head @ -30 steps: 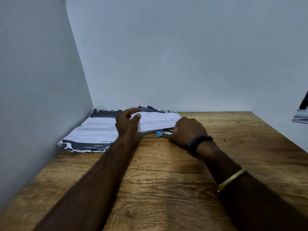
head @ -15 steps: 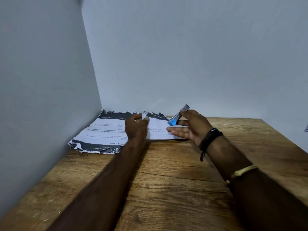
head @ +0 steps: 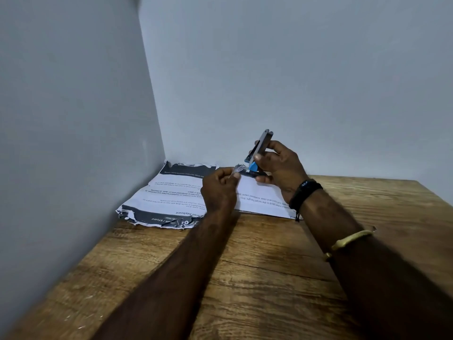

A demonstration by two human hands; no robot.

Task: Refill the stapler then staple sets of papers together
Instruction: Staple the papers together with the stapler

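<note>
Head view: right hand grips the stapler above the papers, long axis tilted up and away, blue end down. Left hand pinches a staple strip, just left of that low end.

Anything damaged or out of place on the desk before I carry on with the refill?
The papers look torn: ragged, curled edges along the near dark band and the far top. They lie askew in the corner against the left wall. The stapler in the right hand shows no visible damage.
</note>
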